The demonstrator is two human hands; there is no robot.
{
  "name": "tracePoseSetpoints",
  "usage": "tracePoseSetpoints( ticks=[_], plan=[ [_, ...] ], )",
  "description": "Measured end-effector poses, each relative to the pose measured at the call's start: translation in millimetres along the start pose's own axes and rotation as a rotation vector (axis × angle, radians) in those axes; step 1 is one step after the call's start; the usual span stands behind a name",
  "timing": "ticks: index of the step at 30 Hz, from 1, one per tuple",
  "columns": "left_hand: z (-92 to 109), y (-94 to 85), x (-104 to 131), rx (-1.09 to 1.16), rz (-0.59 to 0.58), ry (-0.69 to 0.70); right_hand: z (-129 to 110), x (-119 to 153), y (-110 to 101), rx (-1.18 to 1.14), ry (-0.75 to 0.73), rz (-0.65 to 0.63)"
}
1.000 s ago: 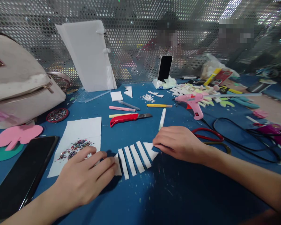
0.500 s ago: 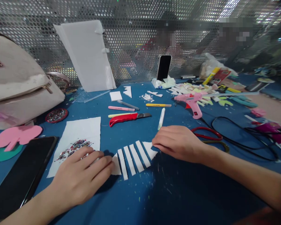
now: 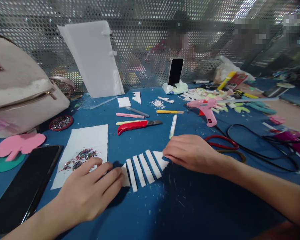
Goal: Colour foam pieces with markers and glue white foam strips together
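Observation:
A row of narrow white strips (image 3: pixel 146 169), thick like foam sheet, lies slightly spaced on the blue table, with a wider piece at each end. My left hand (image 3: pixel 90 190) has its fingers bent and closed at the left end piece (image 3: pixel 125 176); its thumb is hidden underneath. At the other end, my right hand (image 3: pixel 190 153) pinches the pointed tip of the right end piece (image 3: pixel 161 160), fingers pressed together. Beside my left hand is a white sheet (image 3: pixel 90 136) bearing a heap of mixed glitter bits (image 3: pixel 83 156).
A red-handled knife (image 3: pixel 132 126), several markers (image 3: pixel 130 115) and white scraps (image 3: pixel 124 102) lie beyond the strips. The pink glue gun (image 3: pixel 206 111) and its black cable (image 3: pixel 260 141) are on the right. A phone (image 3: pixel 27 183), a dish of bits (image 3: pixel 61 123) and a backpack (image 3: pixel 22 83) are left.
Almost nothing differs. My left hand has shifted very slightly to the right at the left end piece; my right hand and the strips keep their arrangement.

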State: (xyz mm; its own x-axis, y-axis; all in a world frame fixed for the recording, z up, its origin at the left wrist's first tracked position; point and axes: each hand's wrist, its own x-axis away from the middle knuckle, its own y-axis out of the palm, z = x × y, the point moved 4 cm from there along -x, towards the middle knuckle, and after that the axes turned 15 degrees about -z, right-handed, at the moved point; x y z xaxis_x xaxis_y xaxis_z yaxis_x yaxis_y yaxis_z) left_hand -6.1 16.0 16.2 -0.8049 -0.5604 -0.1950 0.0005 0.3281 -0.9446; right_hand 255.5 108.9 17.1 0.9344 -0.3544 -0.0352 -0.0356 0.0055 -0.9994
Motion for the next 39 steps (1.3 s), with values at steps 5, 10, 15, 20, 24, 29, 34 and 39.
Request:
tracePoseSetpoints(
  ticks=[5, 10, 15, 20, 24, 29, 34, 39],
  plan=[
    [3, -3.8, -2, 0.004, 0.011, 0.019, -1, -1, 2, 0.022, -0.011, -0.040],
    [8, -4.1, 3, -0.014, -0.008, 0.051, -2, -1, 4, 0.075, -0.015, -0.058],
    [7, 0.5, 15, 0.044, -0.039, 0.009, -3, 0, 3, 0.101, -0.023, -0.053],
    [1, 8.8, 22, 0.119, -0.095, -0.050, -3, -1, 4, 0.114, -0.026, -0.065],
    [-1, 14.6, 26, 0.120, -0.107, -0.016, -2, 0, 3, 0.126, -0.034, -0.067],
    [-2, 19.3, 32, 0.156, -0.105, -0.030, -2, 2, 2, 0.141, -0.037, -0.083],
    [-2, 17.2, 30, 0.148, -0.107, -0.004, -2, 2, 0, 0.141, -0.027, -0.084],
    [-2, 14.0, 28, 0.116, -0.099, 0.020, -2, 2, 1, 0.130, -0.028, -0.085]
  ],
)
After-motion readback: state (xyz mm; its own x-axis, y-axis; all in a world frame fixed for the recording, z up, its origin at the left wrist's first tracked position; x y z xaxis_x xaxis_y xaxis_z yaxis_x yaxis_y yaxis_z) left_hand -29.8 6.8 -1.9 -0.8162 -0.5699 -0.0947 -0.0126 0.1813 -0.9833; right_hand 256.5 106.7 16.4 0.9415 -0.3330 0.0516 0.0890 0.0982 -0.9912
